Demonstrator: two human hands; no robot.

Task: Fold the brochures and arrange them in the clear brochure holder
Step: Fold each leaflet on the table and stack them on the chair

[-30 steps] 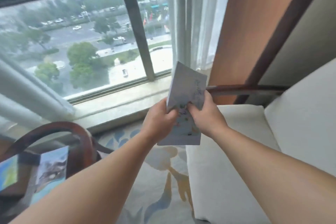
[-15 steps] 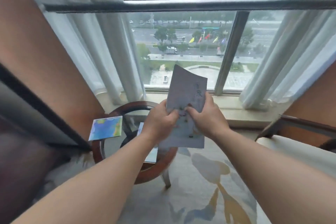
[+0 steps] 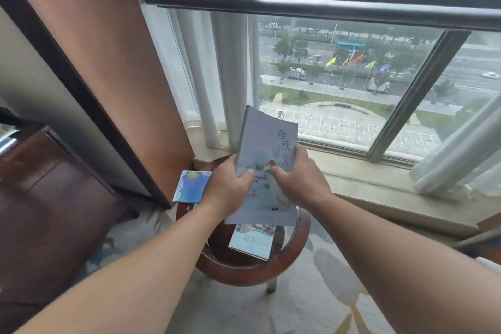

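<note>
The grey-blue folded paper brochure [image 3: 267, 168] is pinched by left hand [image 3: 230, 188] and right hand [image 3: 298, 179]; creases could easily get skewed midair above the round wooden tabletop [image 3: 295, 252].

Both hands hold one grey-blue brochure [image 3: 267, 149] upright above the round wooden counter [image 3: 295, 252]. The left hand [image 3: 226, 188] grips its left edge and the right hand [image 3: 298, 176] grips its right side, thumbs on the front. On the counter, a blue brochure [image 3: 191, 186] lies at the left rim, and another brochure [image 3: 250, 243] lies just under the held one.
</note>
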